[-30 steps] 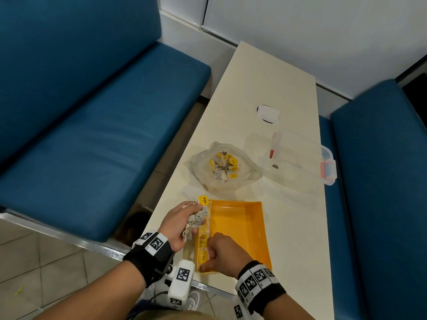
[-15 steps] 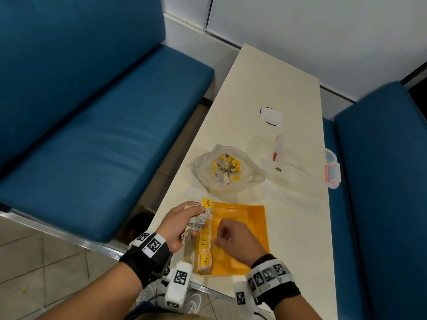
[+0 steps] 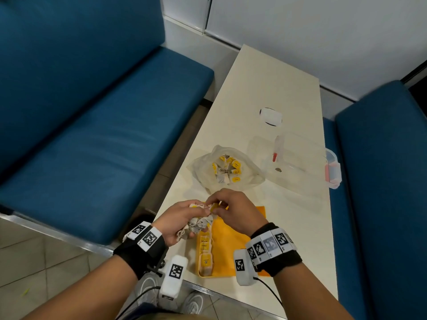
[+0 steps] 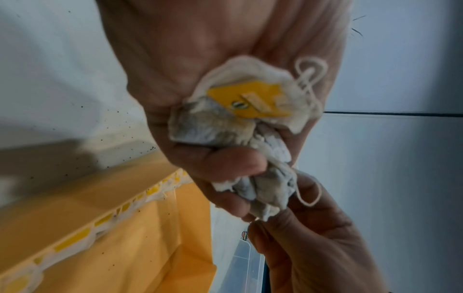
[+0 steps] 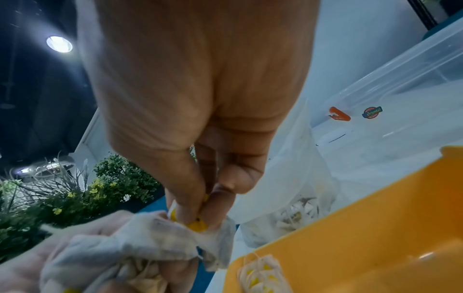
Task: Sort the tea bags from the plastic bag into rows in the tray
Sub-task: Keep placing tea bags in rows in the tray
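Cream table (image 3: 265,84), yellow tray (image 3: 231,245) at 6 o'clock. Left hand (image 3: 178,218) clutches soft, light tea bags (image 3: 196,225); right hand (image 3: 233,211) pinches one's stiff yellow tag (image 5: 196,226), probably the safest hold.

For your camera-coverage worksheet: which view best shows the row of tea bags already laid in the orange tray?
Head view: the row of tea bags runs whole along the orange tray's left wall. Left wrist view shows it blurred and oblique; right wrist view catches only one end.

**Yellow, white and blue**

The tray (image 3: 240,241) is showing orange-yellow. The tea bags (image 3: 198,224) are looking off-white with yellow tags (image 4: 250,99). The plastic bag (image 3: 249,174) is appearing clear. The benches (image 3: 97,135) are showing blue, the table (image 3: 272,84) cream, the wristbands (image 3: 138,252) black with black-and-white checkered markers.
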Available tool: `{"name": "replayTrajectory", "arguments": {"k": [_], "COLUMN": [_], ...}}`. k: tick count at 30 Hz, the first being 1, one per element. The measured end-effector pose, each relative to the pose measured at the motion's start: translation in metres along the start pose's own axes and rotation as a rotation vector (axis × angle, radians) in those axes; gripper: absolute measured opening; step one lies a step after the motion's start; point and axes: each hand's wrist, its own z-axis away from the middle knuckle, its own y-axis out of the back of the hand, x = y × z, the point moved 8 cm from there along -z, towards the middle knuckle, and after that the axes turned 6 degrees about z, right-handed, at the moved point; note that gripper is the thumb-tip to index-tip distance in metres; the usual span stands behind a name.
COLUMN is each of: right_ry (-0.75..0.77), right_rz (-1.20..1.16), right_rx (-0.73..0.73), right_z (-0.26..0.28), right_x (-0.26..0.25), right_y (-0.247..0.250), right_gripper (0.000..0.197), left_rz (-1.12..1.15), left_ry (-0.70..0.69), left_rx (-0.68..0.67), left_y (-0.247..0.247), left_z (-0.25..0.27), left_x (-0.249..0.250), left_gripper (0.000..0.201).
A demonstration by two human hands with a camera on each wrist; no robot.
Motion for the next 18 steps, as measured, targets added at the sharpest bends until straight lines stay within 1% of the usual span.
{"name": "replayTrajectory", "arguments": {"k": [3,5,9,12,15,18], "right_ry": [-0.025,-0.048,-0.090,-0.147,-0.194,-0.227], "right_rz": [0.020,0.057,0.099,0.057,0.118,0.176], "right_rx": [0.021,0.056,0.142,0.137,0.120,0.082], "right_z": [0.000,0.002,0.006,0.010,0.012,0.012], "right_x": [0.007,0.013,0.030,0.044,0.054,0.059], "right_y": [0.003,0.007,0.017,0.021,0.021,0.015], "right_gripper": [0.012,0.007,0.010,0.013,0.017,0.014], "left_rz": [-0.007,-0.016,-0.123,-0.280,-0.439,-0.536], "left_ry": [-0.006,-0.014,-0.036,-0.022,0.027,0.071], "left_rx": [0.013,0.015,0.026,-0.010,-0.064,-0.083], "left_y": [0.007,0.012,0.019,0.015,0.008,0.006], "left_z": [0.000,0.001,0.003,0.007,0.009,0.008], "left_x": [0.001,0.003,0.004,-0.001,-0.011,-0.022], "left_gripper": [0.023,0.025,0.021,0.020,0.025,0.029]}}
